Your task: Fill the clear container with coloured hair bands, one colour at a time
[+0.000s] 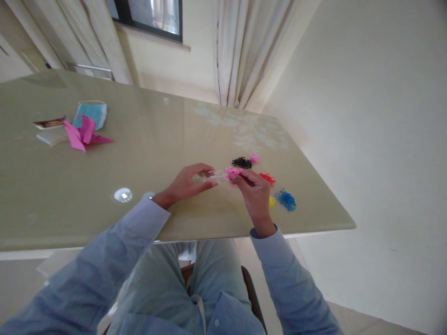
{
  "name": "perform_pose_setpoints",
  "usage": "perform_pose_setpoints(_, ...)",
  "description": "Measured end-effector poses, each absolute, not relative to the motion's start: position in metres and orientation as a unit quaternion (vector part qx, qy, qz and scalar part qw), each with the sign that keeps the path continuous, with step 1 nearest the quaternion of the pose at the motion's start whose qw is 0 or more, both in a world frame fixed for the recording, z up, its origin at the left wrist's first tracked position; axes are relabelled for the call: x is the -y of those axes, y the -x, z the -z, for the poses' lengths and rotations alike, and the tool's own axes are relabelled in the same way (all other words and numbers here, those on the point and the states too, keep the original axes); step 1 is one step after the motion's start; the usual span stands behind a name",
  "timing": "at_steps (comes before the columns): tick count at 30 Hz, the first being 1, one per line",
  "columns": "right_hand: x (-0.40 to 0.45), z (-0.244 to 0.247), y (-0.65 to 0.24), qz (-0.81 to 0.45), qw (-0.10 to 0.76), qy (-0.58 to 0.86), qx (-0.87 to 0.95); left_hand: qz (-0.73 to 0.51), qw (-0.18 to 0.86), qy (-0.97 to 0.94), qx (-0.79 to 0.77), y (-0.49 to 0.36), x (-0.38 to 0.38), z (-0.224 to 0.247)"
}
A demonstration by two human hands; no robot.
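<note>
A small clear plastic bottle [219, 175] lies sideways in my left hand [186, 183], thumb below and fingers above it. My right hand [256, 193] pinches a clump of pink bands [233, 173] at the bottle's right end; whether any are inside it I cannot tell. Just beyond my right hand is a pile of black bands [242, 162], with a pink clump [254, 158] beside it. Red bands [267, 179] and blue bands [286, 200] lie to its right. A yellow pile [272, 202] is partly hidden behind my right wrist.
On the glossy table [150, 135], at the far left, a pink folded-paper figure [84, 133] rests by a blue face mask [98, 114], a clear packet [52, 136] and a printed card [50, 123]. The table's right edge runs near a white wall [384, 139].
</note>
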State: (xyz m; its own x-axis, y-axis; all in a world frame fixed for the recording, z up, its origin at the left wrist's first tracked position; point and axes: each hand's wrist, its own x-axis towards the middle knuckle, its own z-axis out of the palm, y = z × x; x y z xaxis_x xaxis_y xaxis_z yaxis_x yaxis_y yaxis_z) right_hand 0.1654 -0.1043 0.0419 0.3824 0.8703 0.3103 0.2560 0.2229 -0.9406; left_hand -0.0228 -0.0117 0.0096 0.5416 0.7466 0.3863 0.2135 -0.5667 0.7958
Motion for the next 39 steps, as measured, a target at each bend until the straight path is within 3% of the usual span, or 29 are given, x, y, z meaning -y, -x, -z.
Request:
perform_pose_setpoints(13, 0.099, -0.045, -0.173, -0.111, 0.492, 0.579, 0.641, -0.381, 0.399, -0.775, -0.309, 0.02, 0.013, -0.011)
perform_pose_setpoints(39, 0.069, -0.097, -0.186, -0.131, 0.229, 0.555, 0.789, -0.39, 0.459, -0.737, -0.305, 0.017, 0.009, -0.004)
